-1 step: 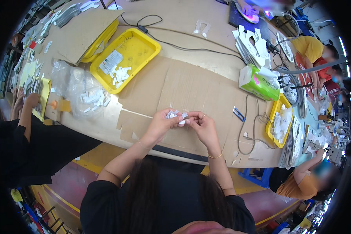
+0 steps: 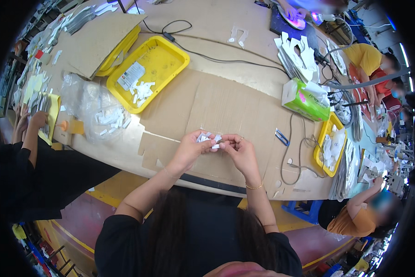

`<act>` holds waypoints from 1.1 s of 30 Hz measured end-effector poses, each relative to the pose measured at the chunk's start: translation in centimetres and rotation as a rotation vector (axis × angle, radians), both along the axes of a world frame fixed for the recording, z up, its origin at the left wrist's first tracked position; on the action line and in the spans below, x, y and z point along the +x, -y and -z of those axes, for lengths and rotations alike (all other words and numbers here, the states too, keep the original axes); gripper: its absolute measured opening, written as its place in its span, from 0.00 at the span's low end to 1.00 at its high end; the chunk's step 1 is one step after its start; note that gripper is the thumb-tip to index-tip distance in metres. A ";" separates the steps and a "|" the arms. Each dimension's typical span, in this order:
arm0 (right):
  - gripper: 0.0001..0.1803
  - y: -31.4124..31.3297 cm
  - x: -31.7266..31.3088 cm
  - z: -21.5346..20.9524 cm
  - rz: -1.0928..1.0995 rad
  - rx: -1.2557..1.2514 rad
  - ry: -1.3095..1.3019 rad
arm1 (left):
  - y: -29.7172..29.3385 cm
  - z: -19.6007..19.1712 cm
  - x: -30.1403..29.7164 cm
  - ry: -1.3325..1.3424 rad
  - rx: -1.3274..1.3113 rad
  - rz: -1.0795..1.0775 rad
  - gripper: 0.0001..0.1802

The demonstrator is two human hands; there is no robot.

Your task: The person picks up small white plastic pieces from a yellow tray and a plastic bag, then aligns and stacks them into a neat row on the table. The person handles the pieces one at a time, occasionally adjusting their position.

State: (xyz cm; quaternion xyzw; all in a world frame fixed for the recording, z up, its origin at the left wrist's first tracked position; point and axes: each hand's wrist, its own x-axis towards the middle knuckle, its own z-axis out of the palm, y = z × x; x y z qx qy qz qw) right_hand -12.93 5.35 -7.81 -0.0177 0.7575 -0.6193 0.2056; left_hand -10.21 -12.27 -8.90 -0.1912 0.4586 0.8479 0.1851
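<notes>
Left hand (image 2: 191, 146): forearm slanting in from lower left, fingers curled, grip closed on a small cluster of white pieces (image 2: 201, 138).
Right hand (image 2: 239, 150): forearm rising steeply, hand turned in toward the left hand, thumb and forefinger pinched on a white tab (image 2: 215, 147) just beside the cluster; from my end the fingertips of both hands nearly meet.
Cardboard sheet (image 2: 235, 104): beneath the hands, flat on the worktop (image 2: 221, 39).
Blue snips (image 2: 282, 137): right of the right hand, near a looped grey cord (image 2: 290, 171).
Large yellow tray (image 2: 168, 60): beyond the hands, to the left; in it I log loose white strips (image 2: 144, 91) and a printed packet (image 2: 131, 75).
Clear plastic bag (image 2: 76, 92): left of that tray, more strips in or on it, I cannot tell which.
Small yellow tray (image 2: 319, 161): far right, filled with crumpled whitish material (image 2: 333, 147)
</notes>
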 end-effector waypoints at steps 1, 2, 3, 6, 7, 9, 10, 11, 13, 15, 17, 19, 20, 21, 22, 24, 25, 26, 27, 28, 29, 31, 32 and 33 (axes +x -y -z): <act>0.10 -0.2 -0.1 0.0 0.003 0.012 -0.012 | -0.1 -0.2 -0.2 0.004 0.005 -0.010 0.10; 0.09 -0.2 -0.7 0.1 0.003 0.008 -0.038 | 0.1 -0.2 -0.8 -0.019 0.014 -0.024 0.10; 0.08 -0.4 -0.9 0.0 0.014 0.003 -0.018 | 0.2 -0.3 -1.0 0.000 0.019 -0.013 0.10; 0.05 -0.8 -1.6 -0.4 0.046 -0.050 0.034 | 0.8 -0.4 -1.4 0.013 0.052 0.006 0.10; 0.05 -1.0 -1.9 -0.6 0.056 -0.067 0.053 | 0.9 -0.4 -1.6 0.018 0.058 0.008 0.10; 0.06 -1.2 -2.3 -0.9 0.074 -0.090 0.090 | 1.2 -0.3 -1.9 0.027 0.081 0.013 0.09; 0.06 -1.4 -2.5 -1.0 0.082 -0.096 0.110 | 1.4 -0.2 -2.1 0.031 0.096 0.016 0.09; 0.07 -1.4 -2.6 -1.0 0.083 -0.115 0.114 | 1.5 -0.1 -2.3 0.045 0.104 0.019 0.09; 0.08 -1.3 -2.8 -0.9 0.093 -0.134 0.069 | 1.7 -0.1 -2.4 0.027 0.145 0.025 0.08; 0.08 -1.2 -3.0 -0.7 0.094 -0.143 0.026 | 1.7 -0.1 -2.5 0.020 0.170 0.032 0.08; 0.08 -1.2 -3.0 -0.6 0.096 -0.106 0.012 | 1.7 -0.1 -2.5 0.023 0.182 0.034 0.08; 0.09 -1.4 -3.1 -0.5 0.072 -0.126 0.014 | 1.7 0.0 -2.6 0.028 0.176 0.037 0.07; 0.10 -1.6 -3.1 -0.5 0.069 -0.113 0.030 | 1.6 0.0 -2.5 0.038 0.175 0.035 0.07; 0.09 -1.7 -3.0 -0.5 0.064 -0.119 0.032 | 1.6 0.0 -2.5 0.038 0.186 0.032 0.07; 0.09 -1.7 -3.0 -0.5 0.067 -0.116 0.037 | 1.7 0.1 -2.5 0.035 0.195 0.030 0.07; 0.09 -1.9 -2.9 -0.5 0.065 -0.113 0.038 | 1.7 0.1 -2.4 0.034 0.205 0.019 0.07; 0.08 -2.0 -2.8 -0.6 0.063 -0.113 0.036 | 1.8 0.0 -2.3 0.039 0.205 0.012 0.07; 0.08 -2.0 -2.8 -0.6 0.062 -0.114 0.032 | 1.8 0.0 -2.3 0.041 0.204 0.006 0.07; 0.08 -2.1 -2.7 -0.7 0.055 -0.089 0.038 | 1.7 -0.1 -2.2 0.051 0.191 0.008 0.08; 0.08 -2.1 -2.6 -0.8 0.048 -0.066 0.041 | 1.7 -0.2 -2.2 0.058 0.178 0.010 0.08; 0.08 -2.1 -2.6 -0.9 0.040 -0.043 0.044 | 1.7 -0.3 -2.2 0.054 0.169 0.006 0.08; 0.08 -1.9 -2.3 -1.1 0.095 -0.114 -0.014 | 1.5 -0.5 -2.1 0.063 0.167 0.005 0.08; 0.08 -1.7 -2.5 -1.1 0.112 -0.160 -0.057 | 1.4 -0.6 -2.4 0.065 0.148 -0.001 0.08; 0.08 -1.7 -2.7 -1.2 0.098 -0.127 -0.063 | 1.5 -0.7 -2.6 0.030 0.174 0.006 0.08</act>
